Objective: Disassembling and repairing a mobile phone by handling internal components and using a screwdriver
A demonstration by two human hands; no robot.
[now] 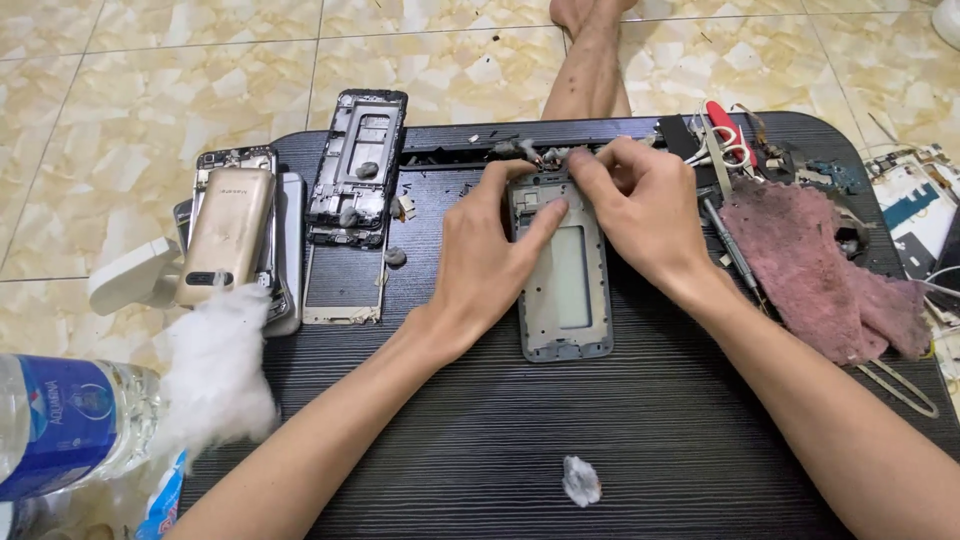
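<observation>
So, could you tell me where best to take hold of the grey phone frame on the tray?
Probably by the long side rails of the phone frame, near its lower end, coming from above. It lies flat, and both hands crowd its top.

Your table (620, 420) is black with fine stripes, and the floor (150, 80) is marbled beige tile. The frame (565, 300) is grey, the cloth (810, 270) dusty pink, the back cover (225, 235) gold.

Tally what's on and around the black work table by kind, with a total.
Phone frames and shells: 4, the grey frame under the left hand and right hand, dark frame, gold shell, thin gold bezel
Cotton wads: 2
Pink cloths: 1
Water bottles: 1
Total: 8
</observation>
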